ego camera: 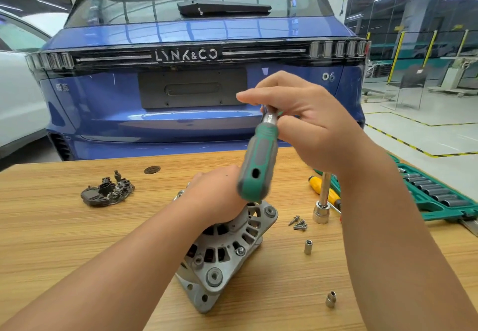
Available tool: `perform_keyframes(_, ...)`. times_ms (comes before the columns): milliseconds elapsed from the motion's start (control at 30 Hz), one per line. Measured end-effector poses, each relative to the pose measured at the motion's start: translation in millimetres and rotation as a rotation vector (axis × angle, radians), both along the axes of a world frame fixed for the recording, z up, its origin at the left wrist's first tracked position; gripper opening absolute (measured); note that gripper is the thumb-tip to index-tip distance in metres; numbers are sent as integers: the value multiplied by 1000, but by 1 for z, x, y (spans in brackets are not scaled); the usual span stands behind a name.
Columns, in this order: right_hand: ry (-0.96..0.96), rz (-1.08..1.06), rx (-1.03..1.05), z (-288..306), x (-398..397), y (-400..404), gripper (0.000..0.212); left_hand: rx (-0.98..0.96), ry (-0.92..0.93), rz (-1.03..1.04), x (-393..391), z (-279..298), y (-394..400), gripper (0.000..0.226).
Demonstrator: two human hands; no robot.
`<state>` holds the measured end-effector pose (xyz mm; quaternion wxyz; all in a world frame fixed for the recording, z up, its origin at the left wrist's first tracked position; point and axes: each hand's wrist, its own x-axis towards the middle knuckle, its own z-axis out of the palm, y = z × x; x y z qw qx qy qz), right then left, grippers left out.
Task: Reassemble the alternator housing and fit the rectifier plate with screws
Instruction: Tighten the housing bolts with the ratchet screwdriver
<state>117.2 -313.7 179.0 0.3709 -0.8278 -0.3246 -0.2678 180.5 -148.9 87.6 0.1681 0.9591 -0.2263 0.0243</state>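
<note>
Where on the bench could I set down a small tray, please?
Bare wood lies left of the alternator, below the rectifier plate. The right is crowded: screws, sockets, socket wrench, yellow screwdriver, green socket case.

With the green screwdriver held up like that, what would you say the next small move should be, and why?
Probably bring the green screwdriver down, tip first, to the alternator. The right hand holds it in the air by its metal end, handle hanging down, while the left hand rests on the alternator and the loose screws lie unused on the table.

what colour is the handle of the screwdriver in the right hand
Green with grey grip panels, seen in the head view.
</note>
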Motion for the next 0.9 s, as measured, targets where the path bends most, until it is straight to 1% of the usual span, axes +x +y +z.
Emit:
perform_keyframes(100, -57, -97, 38, 1, -4, 3, 44, 61, -41, 6, -3, 2, 2, 48)
perform_keyframes(200, -47, -224, 59, 1, -4, 4, 28, 101, -73, -22, -7, 5, 2, 50)
perform_keyframes(233, -38, -277, 67, 1, -3, 5, 28, 106, -68, -24, -8, 6, 2, 50)
perform_keyframes(300, 6, -361, 158, 1, -1, 7, 32, 120, -61, -27, -8, 8, 2, 49)
perform_keyframes(333, 56, -360, 265, 1, 1, 8, 31, 125, -64, -27, -9, 8, 2, 48)
perform_keyframes(400, 208, -265, 549, 2, 7, 8, 24, 131, -73, -25, -10, 8, 1, 48)
perform_keyframes(433, 302, -176, 706, 2, 10, 9, 22, 129, -76, -21, -9, 8, 1, 48)
perform_keyframes(500, 503, 66, 1008, 0, 15, 16, 18, 124, -83, -9, -8, 8, 0, 49)
perform_keyframes(567, 657, 240, 1166, -2, 18, 22, 14, 121, -82, -2, -8, 7, 0, 48)
perform_keyframes(633, 736, 376, 1256, -2, 21, 23, 7, 119, -76, 5, -7, 7, 0, 46)
perform_keyframes(667, 762, 463, 1307, -1, 23, 22, 11, 116, -72, 7, -8, 7, 0, 45)
perform_keyframes(733, 792, 632, 1374, -3, 26, 17, 30, 108, -67, 11, -8, 7, 0, 45)
perform_keyframes(767, 795, 685, 1375, -6, 27, 16, 33, 103, -62, 12, -8, 7, 0, 44)
perform_keyframes(833, 730, 775, 1307, -17, 33, 15, 25, 98, -40, 16, -8, 8, 0, 44)
perform_keyframes(867, 651, 820, 1241, -23, 35, 17, 23, 94, -23, 19, -8, 9, 0, 43)
perform_keyframes(900, 535, 820, 1163, -27, 37, 18, 25, 88, -4, 23, -8, 9, 0, 43)
